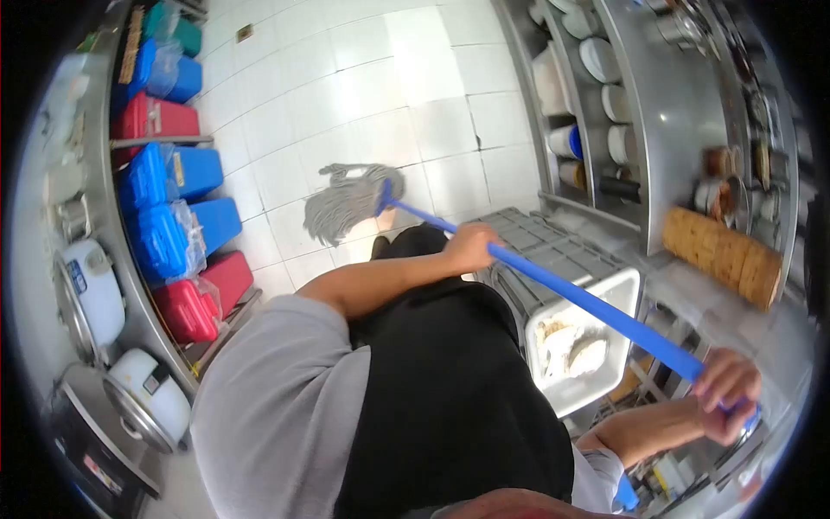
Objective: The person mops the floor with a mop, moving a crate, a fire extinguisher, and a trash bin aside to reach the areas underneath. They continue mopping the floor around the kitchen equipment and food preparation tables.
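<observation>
A mop with a long blue handle (pixel 588 304) runs diagonally across the head view. My left hand (pixel 472 247) is wrapped round the handle partway along, in front of my black apron. Toward the handle's upper end, at the right, my right hand (pixel 728 394) is closed on it. The grey string mop head (pixel 346 206) lies spread on the white tiled floor (pixel 346 95), beyond my feet. Its strands fan out to the left of the blue connector.
Red and blue lidded bins (pixel 194 169) line the left under a steel counter holding rice cookers (pixel 151 394). At right, a grey crate (pixel 545 238) and a white tub (pixel 592 394) stand close to me, beside steel shelves (pixel 596 95) with containers. A wooden board (pixel 722 257) rests on the counter.
</observation>
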Action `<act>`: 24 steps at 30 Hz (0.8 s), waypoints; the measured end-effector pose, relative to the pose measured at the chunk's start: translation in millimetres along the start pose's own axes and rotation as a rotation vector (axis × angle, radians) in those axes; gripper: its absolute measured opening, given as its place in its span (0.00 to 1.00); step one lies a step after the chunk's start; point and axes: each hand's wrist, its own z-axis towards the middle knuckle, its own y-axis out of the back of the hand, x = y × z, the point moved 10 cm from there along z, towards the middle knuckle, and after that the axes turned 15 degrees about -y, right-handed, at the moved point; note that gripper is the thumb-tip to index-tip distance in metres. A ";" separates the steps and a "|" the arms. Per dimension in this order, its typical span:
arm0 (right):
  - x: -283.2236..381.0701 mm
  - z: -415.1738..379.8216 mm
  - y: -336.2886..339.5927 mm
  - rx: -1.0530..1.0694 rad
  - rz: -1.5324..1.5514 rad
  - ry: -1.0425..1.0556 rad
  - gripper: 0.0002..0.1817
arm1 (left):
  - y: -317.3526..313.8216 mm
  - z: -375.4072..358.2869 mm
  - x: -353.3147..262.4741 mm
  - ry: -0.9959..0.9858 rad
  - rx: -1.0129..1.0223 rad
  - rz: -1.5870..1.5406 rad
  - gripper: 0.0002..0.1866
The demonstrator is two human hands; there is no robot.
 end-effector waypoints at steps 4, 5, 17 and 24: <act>73.7 -76.6 5.3 -0.342 -0.282 0.172 0.24 | -80.5 107.7 -112.3 -0.361 0.119 -0.039 0.09; 79.0 -87.4 1.1 -0.398 -0.313 0.197 0.25 | -87.3 115.7 -118.0 -0.398 0.154 0.003 0.08; 47.4 -116.0 -32.1 -0.480 -0.168 0.283 0.33 | -42.3 77.4 -93.2 -0.326 -0.044 0.085 0.11; 13.1 -71.8 -142.1 -0.188 -0.023 0.304 0.33 | 83.9 -94.2 -13.7 -0.252 -0.247 0.150 0.13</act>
